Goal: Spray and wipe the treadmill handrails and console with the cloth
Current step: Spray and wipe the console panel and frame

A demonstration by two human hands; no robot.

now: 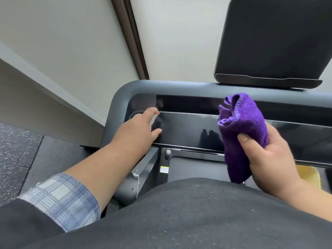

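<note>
Pale plastic, probably a small spray bottle (pixel 154 119), is gripped in the left hand (pixel 138 126) and aimed at the glossy console (pixel 186 130). Bunched for wiping, the purple cloth (pixel 242 130) is clenched in the right hand (pixel 269 155) just above it.

No readable text anywhere; small yellow-and-white sticker (pixel 163 169) on dark treadmill frame (pixel 162 175), print too small.

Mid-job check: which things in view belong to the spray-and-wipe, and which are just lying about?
Job:
- purple cloth, gripped by the right hand
- spray bottle, mostly hidden in the left hand
- glossy console panel
- grey handrail

Lying about:
- tablet holder
- yellow object, unclear
- speckled floor mat
</note>
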